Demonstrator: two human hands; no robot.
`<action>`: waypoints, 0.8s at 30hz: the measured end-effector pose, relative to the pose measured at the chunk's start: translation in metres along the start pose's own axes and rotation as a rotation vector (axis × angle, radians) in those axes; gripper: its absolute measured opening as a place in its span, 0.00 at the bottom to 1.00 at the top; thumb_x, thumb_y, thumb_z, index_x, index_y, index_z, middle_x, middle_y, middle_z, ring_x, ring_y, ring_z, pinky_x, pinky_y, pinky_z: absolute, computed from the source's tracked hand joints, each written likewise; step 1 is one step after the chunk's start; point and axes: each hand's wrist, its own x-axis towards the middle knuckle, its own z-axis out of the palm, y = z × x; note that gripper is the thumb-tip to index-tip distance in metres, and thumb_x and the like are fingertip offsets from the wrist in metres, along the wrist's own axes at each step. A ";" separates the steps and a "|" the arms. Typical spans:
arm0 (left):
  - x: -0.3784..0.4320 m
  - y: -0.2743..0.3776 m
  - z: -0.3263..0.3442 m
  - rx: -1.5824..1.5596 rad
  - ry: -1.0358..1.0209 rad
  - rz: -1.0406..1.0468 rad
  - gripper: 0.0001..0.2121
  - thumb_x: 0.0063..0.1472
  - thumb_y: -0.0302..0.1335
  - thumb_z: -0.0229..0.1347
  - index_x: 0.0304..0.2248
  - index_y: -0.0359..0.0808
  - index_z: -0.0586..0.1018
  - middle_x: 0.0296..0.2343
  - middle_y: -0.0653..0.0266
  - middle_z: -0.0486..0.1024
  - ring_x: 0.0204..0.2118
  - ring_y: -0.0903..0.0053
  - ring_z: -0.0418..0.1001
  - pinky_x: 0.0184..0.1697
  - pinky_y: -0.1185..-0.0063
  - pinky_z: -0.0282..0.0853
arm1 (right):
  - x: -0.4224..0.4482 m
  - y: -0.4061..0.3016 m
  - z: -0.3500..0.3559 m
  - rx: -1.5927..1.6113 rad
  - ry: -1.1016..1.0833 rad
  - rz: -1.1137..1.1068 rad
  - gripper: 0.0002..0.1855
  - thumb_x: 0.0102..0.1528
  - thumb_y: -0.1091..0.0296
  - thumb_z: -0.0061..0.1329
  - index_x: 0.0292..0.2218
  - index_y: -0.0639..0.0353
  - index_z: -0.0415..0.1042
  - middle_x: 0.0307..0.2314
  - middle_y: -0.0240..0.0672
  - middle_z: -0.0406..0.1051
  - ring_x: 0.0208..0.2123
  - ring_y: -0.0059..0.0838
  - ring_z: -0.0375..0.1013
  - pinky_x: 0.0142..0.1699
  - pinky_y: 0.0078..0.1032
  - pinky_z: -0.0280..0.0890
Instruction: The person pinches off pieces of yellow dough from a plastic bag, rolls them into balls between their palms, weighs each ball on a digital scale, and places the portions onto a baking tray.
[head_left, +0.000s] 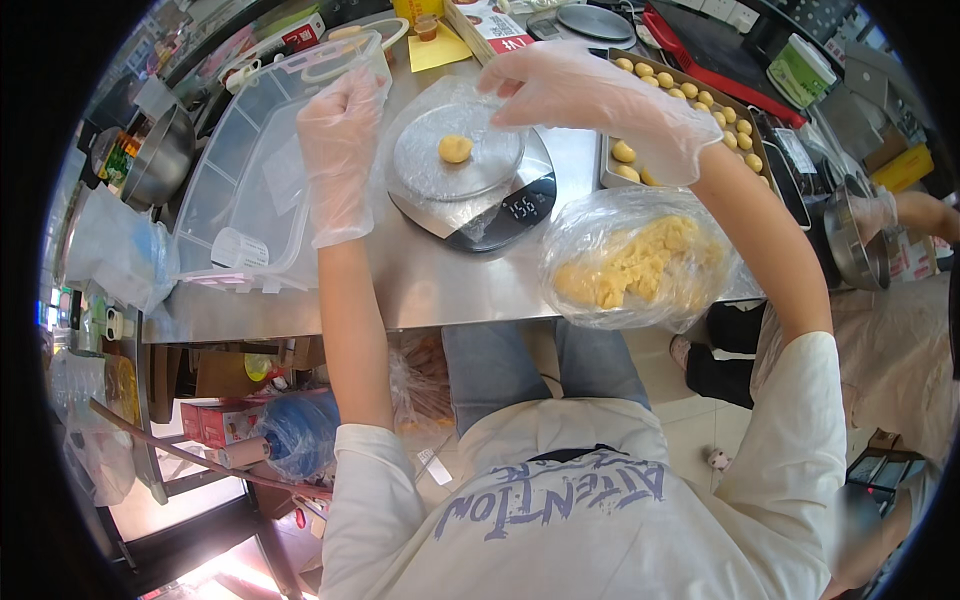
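A small yellow dough ball (455, 148) rests on the round plate of a digital kitchen scale (529, 169), whose top is covered with clear plastic film. My right hand (581, 94), in a clear disposable glove, hovers beyond and right of the ball, its fingers apart and nothing between them. Left of the scale is my left hand (341, 142), also gloved, with its fingers curled into a fist; no object shows in it. A lump of yellow dough (637, 259) lies in an open clear plastic bag (574, 214) at the table's front edge, below my right forearm.
At the right, a baking tray (604, 166) holds several dough balls (705, 98). A clear plastic bin (217, 161) stands left. Metal bowls (161, 157) flank the table. A co-worker's gloved hand (870, 214) reaches into the right bowl (844, 240). Another scale (592, 22) sits behind.
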 end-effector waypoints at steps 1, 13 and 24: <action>-0.001 0.003 0.001 -0.001 -0.001 0.006 0.15 0.57 0.36 0.48 0.25 0.32 0.78 0.14 0.77 0.60 0.18 0.89 0.56 0.22 0.87 0.52 | 0.001 -0.003 -0.001 0.001 -0.016 -0.007 0.22 0.42 0.61 0.51 0.40 0.59 0.69 0.34 0.41 0.70 0.34 0.33 0.70 0.39 0.21 0.64; -0.003 -0.013 0.007 0.359 -0.462 -0.017 0.28 0.55 0.51 0.39 0.23 0.33 0.78 0.18 0.51 0.72 0.23 0.65 0.70 0.29 0.75 0.63 | 0.019 -0.028 0.040 0.043 -0.087 -0.130 0.20 0.36 0.64 0.49 0.36 0.55 0.71 0.26 0.42 0.71 0.31 0.40 0.70 0.36 0.29 0.65; -0.003 0.001 0.012 0.567 -0.607 -0.011 0.24 0.56 0.45 0.39 0.24 0.30 0.76 0.21 0.46 0.71 0.28 0.54 0.69 0.32 0.69 0.63 | 0.022 -0.004 0.051 0.337 0.103 -0.072 0.11 0.43 0.68 0.47 0.32 0.57 0.72 0.23 0.39 0.70 0.29 0.36 0.71 0.33 0.27 0.65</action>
